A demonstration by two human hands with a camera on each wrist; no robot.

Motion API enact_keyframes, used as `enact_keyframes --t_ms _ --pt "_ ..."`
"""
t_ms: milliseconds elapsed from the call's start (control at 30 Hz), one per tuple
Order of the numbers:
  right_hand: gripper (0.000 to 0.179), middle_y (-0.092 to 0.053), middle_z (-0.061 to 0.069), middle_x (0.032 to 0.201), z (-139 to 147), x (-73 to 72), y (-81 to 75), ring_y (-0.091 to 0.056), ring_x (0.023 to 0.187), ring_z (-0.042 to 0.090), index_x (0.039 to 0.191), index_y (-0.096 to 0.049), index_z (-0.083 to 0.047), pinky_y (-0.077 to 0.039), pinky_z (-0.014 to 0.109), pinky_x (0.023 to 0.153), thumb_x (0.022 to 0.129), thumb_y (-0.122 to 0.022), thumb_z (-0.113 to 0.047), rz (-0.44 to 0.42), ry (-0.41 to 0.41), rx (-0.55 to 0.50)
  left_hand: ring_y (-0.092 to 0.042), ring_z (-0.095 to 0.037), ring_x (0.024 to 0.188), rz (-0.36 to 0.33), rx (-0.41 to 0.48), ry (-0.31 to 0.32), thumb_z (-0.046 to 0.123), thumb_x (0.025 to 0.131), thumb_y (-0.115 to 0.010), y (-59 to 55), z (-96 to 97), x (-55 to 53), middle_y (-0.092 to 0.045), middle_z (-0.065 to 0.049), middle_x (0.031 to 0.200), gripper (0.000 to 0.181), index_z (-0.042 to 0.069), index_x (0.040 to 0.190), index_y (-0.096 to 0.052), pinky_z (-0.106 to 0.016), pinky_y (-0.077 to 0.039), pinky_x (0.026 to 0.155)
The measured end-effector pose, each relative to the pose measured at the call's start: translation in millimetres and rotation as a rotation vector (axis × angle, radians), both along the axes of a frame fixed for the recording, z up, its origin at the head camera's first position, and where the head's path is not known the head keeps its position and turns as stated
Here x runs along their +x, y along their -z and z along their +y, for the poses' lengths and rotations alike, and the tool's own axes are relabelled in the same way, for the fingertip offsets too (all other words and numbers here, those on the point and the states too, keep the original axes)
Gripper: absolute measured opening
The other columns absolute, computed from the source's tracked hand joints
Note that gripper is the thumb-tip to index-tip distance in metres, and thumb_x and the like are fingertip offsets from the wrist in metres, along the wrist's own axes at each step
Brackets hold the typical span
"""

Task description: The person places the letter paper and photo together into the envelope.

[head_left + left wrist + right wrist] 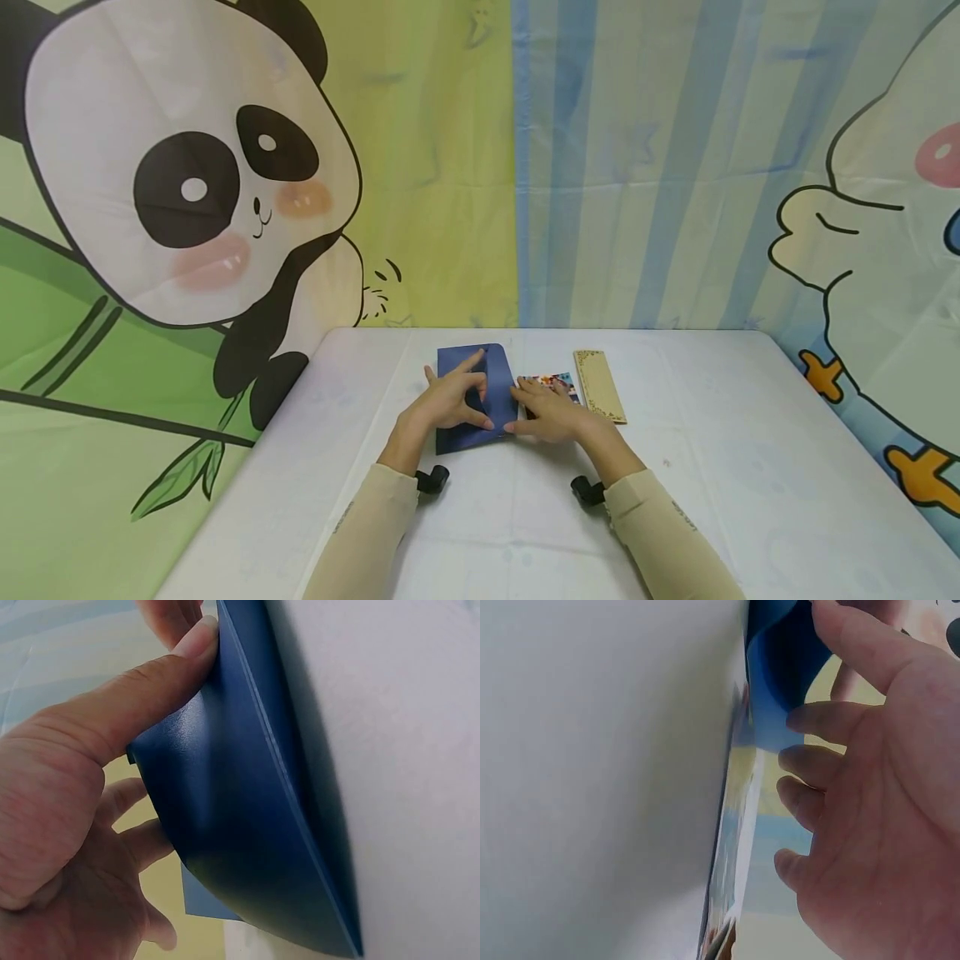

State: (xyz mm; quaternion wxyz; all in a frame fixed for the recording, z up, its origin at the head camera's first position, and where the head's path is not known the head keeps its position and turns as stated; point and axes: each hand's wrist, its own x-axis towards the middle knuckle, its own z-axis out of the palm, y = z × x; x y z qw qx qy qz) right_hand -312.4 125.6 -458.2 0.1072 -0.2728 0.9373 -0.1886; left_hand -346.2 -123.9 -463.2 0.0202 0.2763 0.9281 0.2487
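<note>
Nearest the person, the left hand (447, 403) grips the blue folder (480, 379), thumb curled against its lifted flap; the folder lies mid-table (712, 467). The right hand (551, 412), fingers loosely bent, touches the folder's right edge, resting over a colourful card (557, 383). Just beyond lies a wooden bookmark (599, 385)

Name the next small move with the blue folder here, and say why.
Probably slide the colourful card into the blue folder: the left hand holds its flap lifted, and the right hand rests at its edge over that card.
</note>
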Motion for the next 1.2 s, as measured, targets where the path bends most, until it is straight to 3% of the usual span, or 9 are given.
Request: enact_keyframes --t_ms 433,833,1200 --pt "0.087 -0.023 0.028 0.169 32 -11.7 -5.1 -0.018 0.158 0.048 0.162 -0.029 -0.002 -0.007 0.069 0.126 0.098 -0.069 -0.045 0.001 0.104 -0.045 -0.034 -0.045 0.153 -0.026 0.046 0.023 0.039 0.068 -0.097 -0.5 -0.6 -0.3 -0.02 -0.01 0.175 0.045 0.023 0.081 -0.057 -0.088 0.019 0.103" --pt "0.096 -0.027 0.031 0.167 43 -16.1 8.6 -0.02 0.156 0.05 0.162 -0.027 0.0 -0.004 0.069 0.126 0.094 -0.072 -0.05 0.015 0.223 0.009 -0.036 -0.043 0.152 -0.048 0.038 0.023 0.038 0.069 -0.097 -2.0 0.6 1.2 -0.021 -0.009 0.175 0.045 0.02 0.084 -0.059 -0.085 0.021 0.105" --pt "0.108 -0.018 0.032 0.169 47 -21.2 19.7 -0.012 0.158 0.05 0.163 -0.022 0.001 0.003 0.07 0.125 0.089 -0.076 -0.056 0.019 0.244 -0.003 -0.039 -0.043 0.151 -0.039 0.033 0.029 0.038 0.069 -0.097 -2.6 0.2 1.9 -0.021 -0.008 0.175 0.045 0.019 0.084 -0.059 -0.083 0.024 0.105"
